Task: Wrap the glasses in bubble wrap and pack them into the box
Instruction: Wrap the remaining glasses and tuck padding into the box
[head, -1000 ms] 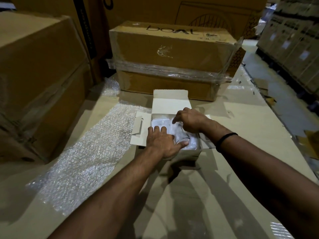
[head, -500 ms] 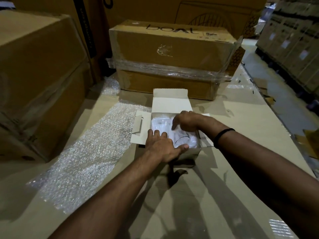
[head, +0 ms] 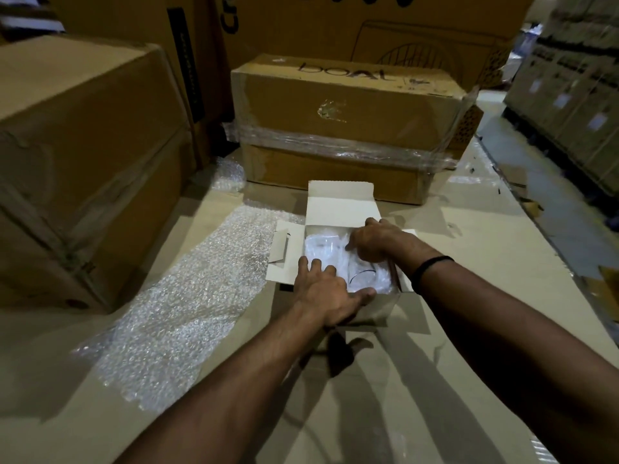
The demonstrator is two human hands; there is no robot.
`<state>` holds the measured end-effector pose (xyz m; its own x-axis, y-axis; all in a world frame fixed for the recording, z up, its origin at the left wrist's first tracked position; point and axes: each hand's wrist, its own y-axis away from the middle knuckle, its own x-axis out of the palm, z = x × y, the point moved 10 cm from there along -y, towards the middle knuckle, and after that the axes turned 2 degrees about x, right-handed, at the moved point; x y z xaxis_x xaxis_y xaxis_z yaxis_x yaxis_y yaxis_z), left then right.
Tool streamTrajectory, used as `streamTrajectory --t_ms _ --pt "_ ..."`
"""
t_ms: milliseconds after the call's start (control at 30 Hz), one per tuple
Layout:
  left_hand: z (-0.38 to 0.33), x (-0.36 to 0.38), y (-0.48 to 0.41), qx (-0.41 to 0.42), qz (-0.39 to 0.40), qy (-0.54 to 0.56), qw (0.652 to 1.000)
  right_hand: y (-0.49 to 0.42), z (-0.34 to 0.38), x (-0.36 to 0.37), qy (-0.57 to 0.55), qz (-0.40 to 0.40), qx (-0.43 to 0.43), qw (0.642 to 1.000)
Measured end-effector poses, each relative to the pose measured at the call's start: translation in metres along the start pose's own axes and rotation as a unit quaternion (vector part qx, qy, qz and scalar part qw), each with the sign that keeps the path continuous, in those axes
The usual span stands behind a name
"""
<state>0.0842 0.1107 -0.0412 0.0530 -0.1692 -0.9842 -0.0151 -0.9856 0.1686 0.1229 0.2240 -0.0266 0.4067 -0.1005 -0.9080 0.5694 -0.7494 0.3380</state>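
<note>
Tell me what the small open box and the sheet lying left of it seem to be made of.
The box looks like thin pale cardboard, matte, with folded flaps. The sheet seems clear plastic bubble wrap, shiny; small bubbles glint.

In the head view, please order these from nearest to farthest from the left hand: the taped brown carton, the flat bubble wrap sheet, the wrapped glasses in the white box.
1. wrapped glasses: inside the white box, touching the fingers of the left hand.
2. bubble wrap sheet: flat on the surface, to the left of the box.
3. taped brown carton: behind the box, at the back.
</note>
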Motion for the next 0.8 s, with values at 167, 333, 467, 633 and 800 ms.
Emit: streamTrajectory --t_ms 167,333,467,633,800 --pt "0.021 -0.02 0.02 -0.018 -0.107 -0.043 0.993 0.001 0.012 -0.028 -0.138 -0.106 -0.027 0.984" --pt "0.027 -0.011 0.016 -0.031 -0.037 -0.058 0.997 -0.02 0.027 0.0 -0.105 -0.006 0.005 0.994" --pt "0.027 -0.012 0.013 -0.029 -0.01 -0.081 0.996 -0.03 0.032 0.003 -0.107 0.017 0.018 0.994" --pt "0.043 -0.029 0.022 -0.018 -0.084 -0.058 0.995 -0.02 0.011 -0.022 -0.145 -0.013 0.013 0.989" --pt "0.036 -0.022 0.021 0.034 -0.084 -0.042 0.995 -0.016 -0.006 -0.005 -0.09 0.023 0.035 0.995"
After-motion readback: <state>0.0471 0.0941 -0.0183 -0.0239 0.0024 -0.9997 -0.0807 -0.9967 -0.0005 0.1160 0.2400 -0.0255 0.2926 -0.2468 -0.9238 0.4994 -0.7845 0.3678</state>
